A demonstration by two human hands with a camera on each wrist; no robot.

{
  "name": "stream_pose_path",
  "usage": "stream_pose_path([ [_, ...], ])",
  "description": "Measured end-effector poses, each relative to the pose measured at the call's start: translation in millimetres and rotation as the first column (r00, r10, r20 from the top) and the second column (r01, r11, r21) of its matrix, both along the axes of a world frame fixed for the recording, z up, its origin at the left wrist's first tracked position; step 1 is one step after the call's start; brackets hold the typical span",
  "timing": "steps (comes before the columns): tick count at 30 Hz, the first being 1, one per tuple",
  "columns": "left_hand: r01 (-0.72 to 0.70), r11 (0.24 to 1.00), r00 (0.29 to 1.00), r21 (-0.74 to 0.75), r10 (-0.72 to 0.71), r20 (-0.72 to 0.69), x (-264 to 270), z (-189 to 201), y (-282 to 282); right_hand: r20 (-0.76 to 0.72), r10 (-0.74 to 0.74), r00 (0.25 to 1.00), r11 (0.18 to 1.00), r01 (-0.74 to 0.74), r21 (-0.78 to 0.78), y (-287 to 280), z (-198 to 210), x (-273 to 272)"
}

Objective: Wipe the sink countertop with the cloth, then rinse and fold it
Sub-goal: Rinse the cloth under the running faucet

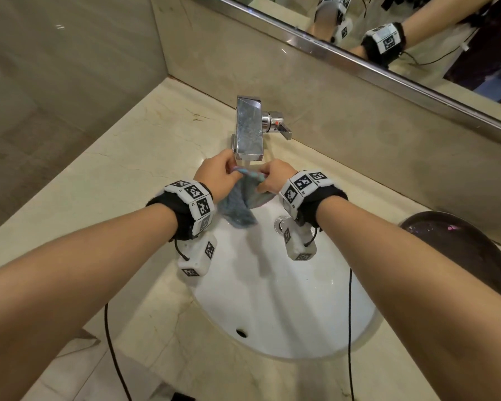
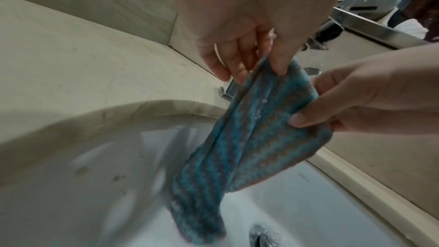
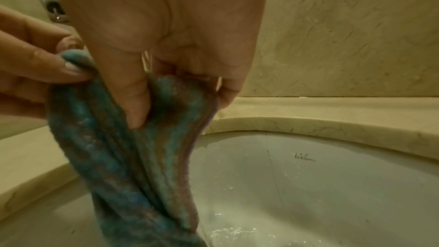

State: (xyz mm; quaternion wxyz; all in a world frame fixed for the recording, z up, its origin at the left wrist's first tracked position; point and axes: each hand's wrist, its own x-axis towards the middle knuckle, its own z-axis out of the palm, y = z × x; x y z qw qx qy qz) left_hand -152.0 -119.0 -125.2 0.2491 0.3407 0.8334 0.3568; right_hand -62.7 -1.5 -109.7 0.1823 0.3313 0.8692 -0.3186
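A blue striped cloth (image 1: 237,206) hangs wet over the white sink basin (image 1: 272,299), right under the chrome faucet (image 1: 249,128). My left hand (image 1: 219,173) pinches its top edge on the left, and my right hand (image 1: 272,176) grips the top edge on the right. In the left wrist view the cloth (image 2: 237,147) droops from my left hand (image 2: 261,53) toward the drain (image 2: 261,236), with the right hand (image 2: 351,104) pinching its side. In the right wrist view my right hand (image 3: 166,85) bunches the cloth (image 3: 133,157), and the left hand (image 3: 42,63) holds its corner.
A beige marble countertop (image 1: 122,175) surrounds the basin. Behind the faucet a marble backsplash (image 1: 359,140) rises to a mirror (image 1: 417,39). A dark rounded object (image 1: 475,250) sits on the counter at right. Cables hang from both wrists over the basin's near edge.
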Motion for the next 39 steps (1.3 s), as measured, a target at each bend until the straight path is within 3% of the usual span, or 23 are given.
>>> stream_pose_path([
  [2,-0.004,0.999,1.000,-0.034,0.004,0.020,-1,-1,-2,-0.063,-0.087,0.994,0.996,0.086,-0.019,1,0,0],
  [5,0.055,0.994,0.998,-0.090,-0.052,0.028,-2,-3,-6,-0.200,-0.309,0.930,0.930,0.251,-0.269,3,3,2],
  [9,0.074,0.995,0.997,-0.061,-0.073,0.027,-2,-1,-2,-0.215,-0.398,0.892,0.856,0.276,-0.437,-6,5,0],
  [14,-0.039,0.994,0.983,0.103,0.020,0.181,-6,-5,1,-0.232,-0.370,0.900,0.871,0.249,-0.423,-8,5,-2],
  [18,-0.105,0.977,0.978,0.186,0.068,0.195,-13,-11,3,-0.144,-0.203,0.969,0.958,0.166,-0.233,-1,1,1],
  [22,-0.123,0.979,0.952,0.163,0.070,0.298,-13,-18,2,-0.073,-0.129,0.989,0.985,0.119,-0.121,4,-6,3],
  [25,-0.204,0.971,0.923,0.122,0.149,0.355,-17,-24,-1,-0.165,-0.182,0.969,0.972,0.152,-0.180,5,-7,3],
  [30,-0.122,0.990,0.958,0.067,0.100,0.269,-16,-22,-3,-0.339,-0.276,0.899,0.942,0.182,-0.283,-4,-13,0],
  [34,0.042,0.997,0.938,0.065,-0.062,0.341,-9,-15,-4,-0.339,-0.334,0.880,0.901,0.191,-0.390,-11,-11,-7],
  [36,0.073,0.997,0.956,0.038,-0.081,0.281,-8,-14,-4,-0.320,-0.327,0.889,0.906,0.199,-0.372,-13,-9,-8],
  [39,-0.014,1.000,0.991,-0.007,0.015,0.135,-10,-11,-5,-0.272,-0.221,0.937,0.960,0.159,-0.230,-10,-5,-4],
])
